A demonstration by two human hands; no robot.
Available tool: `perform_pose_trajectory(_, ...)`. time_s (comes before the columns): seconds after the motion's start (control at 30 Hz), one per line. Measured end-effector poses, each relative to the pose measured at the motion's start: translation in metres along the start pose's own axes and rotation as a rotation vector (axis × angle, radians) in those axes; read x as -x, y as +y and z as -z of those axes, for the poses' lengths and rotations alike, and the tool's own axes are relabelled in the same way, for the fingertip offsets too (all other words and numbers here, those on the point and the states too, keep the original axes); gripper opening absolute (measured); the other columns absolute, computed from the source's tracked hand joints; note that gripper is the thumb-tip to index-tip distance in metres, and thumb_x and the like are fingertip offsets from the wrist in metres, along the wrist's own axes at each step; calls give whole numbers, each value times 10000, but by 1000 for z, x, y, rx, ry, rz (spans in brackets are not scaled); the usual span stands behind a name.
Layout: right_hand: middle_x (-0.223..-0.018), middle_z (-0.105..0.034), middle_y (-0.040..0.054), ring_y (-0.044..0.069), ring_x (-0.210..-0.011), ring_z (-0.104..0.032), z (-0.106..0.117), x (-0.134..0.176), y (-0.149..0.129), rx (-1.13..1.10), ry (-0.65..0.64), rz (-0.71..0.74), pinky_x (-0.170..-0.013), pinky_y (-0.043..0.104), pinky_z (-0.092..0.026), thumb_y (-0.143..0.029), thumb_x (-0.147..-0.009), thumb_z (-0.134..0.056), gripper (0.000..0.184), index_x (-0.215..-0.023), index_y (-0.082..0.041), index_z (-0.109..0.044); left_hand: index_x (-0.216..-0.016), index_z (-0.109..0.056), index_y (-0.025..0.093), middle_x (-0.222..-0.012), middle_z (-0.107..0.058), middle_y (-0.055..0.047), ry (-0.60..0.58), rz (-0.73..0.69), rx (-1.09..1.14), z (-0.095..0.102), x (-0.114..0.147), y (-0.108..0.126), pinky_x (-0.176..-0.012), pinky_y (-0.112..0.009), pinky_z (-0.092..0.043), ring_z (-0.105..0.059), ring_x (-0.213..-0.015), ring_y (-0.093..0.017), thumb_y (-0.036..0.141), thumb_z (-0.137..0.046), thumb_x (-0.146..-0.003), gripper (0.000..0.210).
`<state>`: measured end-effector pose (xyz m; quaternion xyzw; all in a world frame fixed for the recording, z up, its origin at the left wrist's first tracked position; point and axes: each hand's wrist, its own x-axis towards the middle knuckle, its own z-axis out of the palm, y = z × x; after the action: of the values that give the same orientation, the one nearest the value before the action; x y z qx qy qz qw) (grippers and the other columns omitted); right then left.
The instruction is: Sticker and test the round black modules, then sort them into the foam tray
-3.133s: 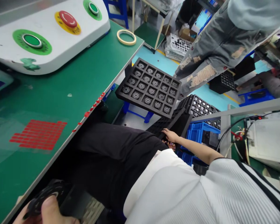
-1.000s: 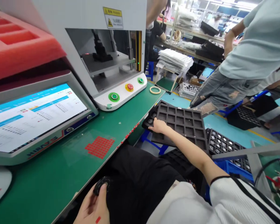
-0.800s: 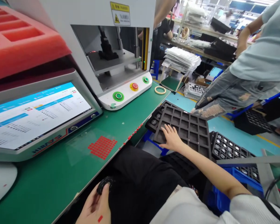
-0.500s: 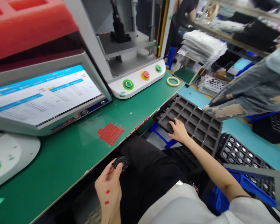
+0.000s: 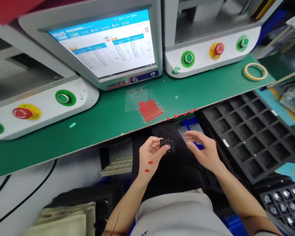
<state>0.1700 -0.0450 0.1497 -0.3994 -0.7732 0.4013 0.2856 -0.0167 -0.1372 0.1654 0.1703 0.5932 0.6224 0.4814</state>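
Observation:
My left hand grips a round black part with a ring-like rim and a lighter centre, held over my lap. Two small red stickers are stuck on the back of that hand. To its right, my right hand hovers apart from the part, fingers spread and slightly blurred, holding nothing visible. Beyond my hands, a sheet of small red stickers lies on the green bench. More red stickers line the bench's front edge.
A black compartment tray stands at my right; below it another tray holds several shiny round parts. A tape roll lies on the bench. Behind are a monitor and machine panels with green buttons and red buttons.
My right hand has left the black tray and come back near my left hand. The left hand still holds the round part. The view has swung left.

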Motion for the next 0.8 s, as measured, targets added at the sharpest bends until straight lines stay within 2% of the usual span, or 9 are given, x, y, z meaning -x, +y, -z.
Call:
perform_pose_trajectory(0.1, -996, -743, 39, 140, -772, -724, -25, 2, -31, -393, -93, 46, -714, 251, -619, -266, -884, -679, 332, -1211, -248, -626, -810, -747, 158, -794, -704, -29, -61, -77, -13, -5, 1, 0, -672, -214, -587, -709, -724, -147, 229, -871, -629, 231)
perform_pose_trajectory(0.23, -969, -738, 37, 134, -789, -696, -31, 4, -36, -484, -47, 92, -670, 230, -605, -231, -884, -670, 242, -1124, -256, -691, -953, -804, 235, -810, -648, -12, -162, -156, -117, -8, 3, 1, -659, -178, -572, -675, -728, -111, 236, -824, -721, 233)
perform_pose_trajectory(0.3, -895, -721, 30, 138, -745, -674, -20, 4, -20, -395, 91, 21, -636, 238, -594, -280, -846, -707, 203, -1045, -247, -721, -1031, -789, 270, -902, -673, -27, -204, -162, -174, -9, 2, 0, -720, -182, -583, -683, -812, -117, 270, -757, -809, 224)
perform_pose_trajectory(0.4, -789, -637, 0, 119, -618, -594, 12, -6, 26, -166, 465, -201, -556, 247, -551, -354, -773, -729, 235, -968, -224, -715, -1080, -769, 279, -1047, -705, -41, -204, -147, -223, -7, -3, -5, -881, -227, -582, -695, -980, -150, 312, -695, -872, 224)
perform_pose_trajectory(0.5, -660, -510, -47, 100, -491, -472, 50, -29, 85, -51, 665, -330, -470, 248, -474, -358, -789, -652, 287, -1016, -182, -658, -960, -785, 223, -913, -745, -43, -206, -54, -249, -2, -8, -11, -840, -198, -584, -722, -883, -140, 341, -709, -859, 173)
perform_pose_trajectory(0.57, -586, -477, -61, 109, -454, -449, 65, -44, 117, 2, 681, -401, -438, 250, -414, -324, -760, -662, 284, -977, -139, -651, -893, -780, 193, -847, -756, -48, -201, -1, -239, 1, -8, -14, -793, -194, -591, -731, -816, -142, 356, -714, -850, 181)
perform_pose_trajectory(0.63, -561, -487, -55, 117, -460, -458, 69, -55, 134, 56, 663, -444, -467, 262, -395, -278, -733, -683, 267, -940, -112, -655, -886, -772, 180, -854, -764, -57, -182, 4, -231, 3, -6, -16, -796, -212, -595, -736, -822, -155, 352, -711, -848, 187)
perform_pose_trajectory(0.7, -572, -513, -32, 125, -499, -480, 65, -62, 135, 114, 633, -451, -533, 286, -403, -246, -724, -697, 243, -911, -95, -661, -891, -764, 170, -889, -767, -66, -156, -23, -240, 5, -2, -17, -822, -234, -592, -737, -855, -167, 332, -693, -858, 181)
perform_pose_trajectory(0.8, -621, -578, 41, 156, -586, -542, 54, -69, 116, 175, 508, -359, -620, 329, -414, -262, -789, -661, 208, -881, -76, -671, -908, -751, 152, -925, -766, -82, -107, -44, -239, 9, 2, -14, -830, -251, -583, -736, -880, -177, 292, -661, -865, 171)
